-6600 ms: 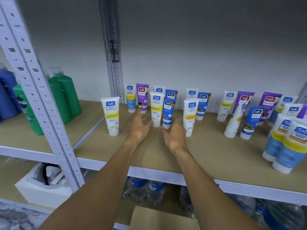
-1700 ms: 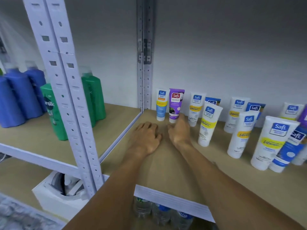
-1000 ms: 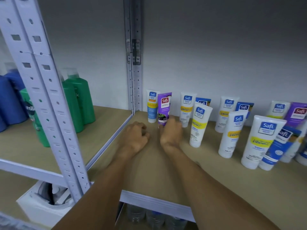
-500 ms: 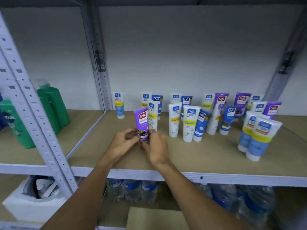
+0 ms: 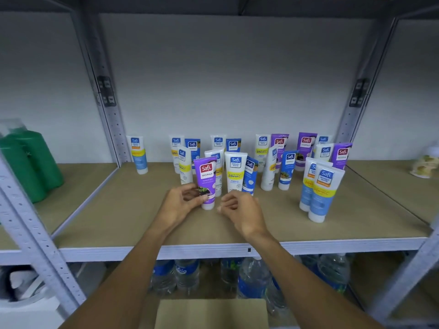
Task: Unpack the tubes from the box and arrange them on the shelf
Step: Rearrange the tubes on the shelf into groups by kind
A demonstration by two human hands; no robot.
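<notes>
- Since half a second ago, our right hand (image 5: 242, 211) has come off the purple plastic tube (image 5: 205, 179) and now sits just to its right, clear of it, with the fingers loosely curled around nothing.
- Our left hand (image 5: 181, 206) alone has the tube, thumb and fingertips pinching its lower part near the white cap.
- We see the tube cap-down and leaning slightly, at the centre of the frame, on the beige board shelf with a grey metal edge (image 5: 118, 210), in front of the other tubes.
- Just behind it stands a white tube with a yellow band (image 5: 235, 173), among a loose cluster of white, blue and purple tubes, all upright.
- One white, yellow and blue tube (image 5: 138, 154) stands apart at the left by the upright post.
- A close pair of white and blue tubes (image 5: 324, 193) stands towards the right.
- At the bottom centre, the brown cardboard box (image 5: 211, 313) shows below the shelf edge.
- Green plastic bottles (image 5: 31, 162) fill the far left.
- Clear water bottles with blue labels (image 5: 187, 274) stand on the level below.
</notes>
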